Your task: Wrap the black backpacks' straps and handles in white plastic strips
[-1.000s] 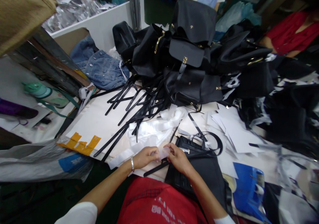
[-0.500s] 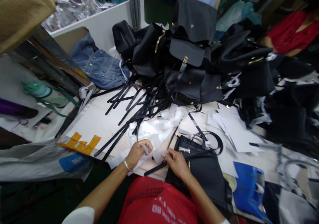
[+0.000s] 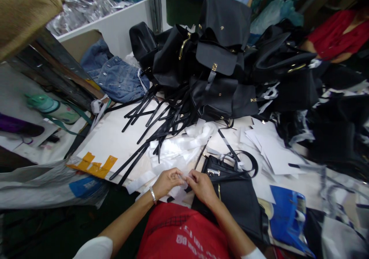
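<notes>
My left hand [image 3: 168, 183] and my right hand [image 3: 200, 186] meet at the front edge of the table, fingertips pinched close together. Between them is a thin piece of white tissue paper [image 3: 178, 193], partly hidden by the fingers. A black backpack [image 3: 235, 203] with gold zips lies just right of my right hand, its strap [image 3: 250, 163] looped on top. Beyond my hands is a heap of crumpled white tissue paper [image 3: 175, 147]. Black straps [image 3: 135, 161] fan out over the table to the left of it.
Several black bags [image 3: 219, 59] are piled at the back. A denim garment [image 3: 118, 78] lies back left, near a metal post. White sheets [image 3: 276, 151] and a blue tape dispenser [image 3: 288, 216] are on the right. Two other people stand across the table.
My left hand has moved right to meet my right hand, closing the gap between them. The tissue paper is now pinched where the fingertips come together. The bags have not moved.
</notes>
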